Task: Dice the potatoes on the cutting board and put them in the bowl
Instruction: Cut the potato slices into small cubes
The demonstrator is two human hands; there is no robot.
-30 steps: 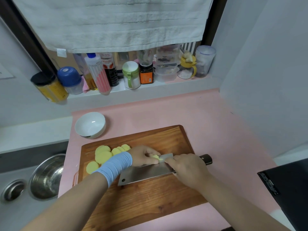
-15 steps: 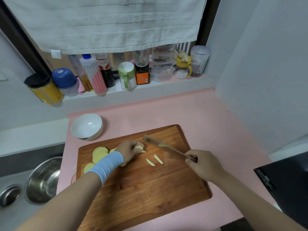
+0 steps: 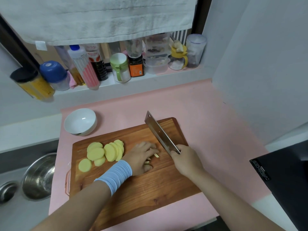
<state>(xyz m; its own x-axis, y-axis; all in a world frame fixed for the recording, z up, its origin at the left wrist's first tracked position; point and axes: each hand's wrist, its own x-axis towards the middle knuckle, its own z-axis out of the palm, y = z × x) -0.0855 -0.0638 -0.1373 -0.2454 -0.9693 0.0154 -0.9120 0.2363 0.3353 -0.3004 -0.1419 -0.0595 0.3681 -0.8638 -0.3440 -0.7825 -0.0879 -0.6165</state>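
A wooden cutting board (image 3: 133,189) lies on the pink counter. Several round yellow potato slices (image 3: 103,152) sit fanned at its left part. My left hand (image 3: 143,157), with a light blue wristband, curls its fingers over a few thin potato strips (image 3: 155,155) near the board's middle. My right hand (image 3: 185,160) grips the handle of a cleaver (image 3: 160,132), whose blade points away toward the board's far edge, just right of the strips. A white bowl (image 3: 80,121) stands empty beyond the board's far left corner.
A steel bowl (image 3: 39,175) sits in the sink at left beside the drain (image 3: 7,190). Bottles and jars (image 3: 120,67) line the ledge under a hanging towel (image 3: 100,19). A black appliance (image 3: 283,177) occupies the right edge.
The cleaver has swung from lying across the board to pointing away from me. My left hand moved right from the slices and gathered the cut strips.
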